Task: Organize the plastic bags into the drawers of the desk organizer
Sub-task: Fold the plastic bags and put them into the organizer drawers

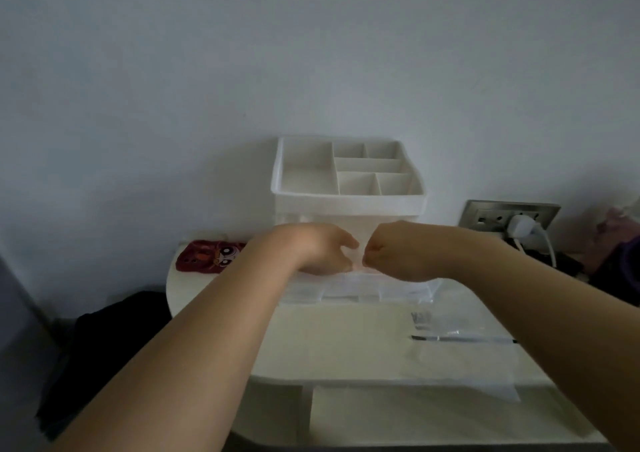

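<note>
A white desk organizer point(348, 205) with an open compartment tray on top stands at the back of the table. Its clear lower drawer point(356, 290) is pulled out toward me. My left hand point(320, 249) and my right hand point(391, 249) meet above the drawer, fingers curled, both pinching a small clear plastic bag point(356, 255) between them; the bag is hard to make out. A larger clear zip bag point(464, 351) lies flat on the table at the front right.
A red cartoon-printed pouch point(211, 255) lies at the table's back left. A wall socket point(509, 214) with a white plug and cable sits at the right. Dark cloth point(104, 340) hangs off the left of the white table point(332, 340).
</note>
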The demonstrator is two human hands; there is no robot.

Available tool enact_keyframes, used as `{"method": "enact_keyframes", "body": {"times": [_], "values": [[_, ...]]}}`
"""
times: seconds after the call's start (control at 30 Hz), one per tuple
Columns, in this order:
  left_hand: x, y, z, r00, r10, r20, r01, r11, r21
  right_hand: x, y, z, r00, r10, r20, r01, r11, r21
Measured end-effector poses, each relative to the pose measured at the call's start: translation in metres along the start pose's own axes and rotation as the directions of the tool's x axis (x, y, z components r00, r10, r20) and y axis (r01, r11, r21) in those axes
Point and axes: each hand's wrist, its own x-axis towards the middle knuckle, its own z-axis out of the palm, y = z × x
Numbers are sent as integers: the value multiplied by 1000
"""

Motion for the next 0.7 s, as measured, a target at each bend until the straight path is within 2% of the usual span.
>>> {"method": "enact_keyframes", "body": {"times": [0.07,0.13,0.3,0.43,0.53,0.6,0.7], "values": [[13,1,-2,996,-60,58,55,995,85,6,4,1,1000,-5,12,5,999,32],[19,-2,1,993,-113,36,107,983,149,13,6,4,1000,0,32,-2,999,33],[26,4,7,984,-177,-19,178,984,12,18,14,7,1000,-1,-8,0,1000,-14],[16,9,2,990,-100,-98,97,995,-30,-1,20,-2,993,-72,-90,68,997,-48],[-3,10,1,972,-46,-229,33,998,-59,-24,31,-13,952,-149,-268,169,984,50],[-19,19,10,924,56,-379,-95,992,-84,-39,43,-15,895,-148,-420,226,964,143],[-42,40,30,797,249,-550,-360,927,-102,-58,63,-4,789,-57,-611,267,929,258]]}}
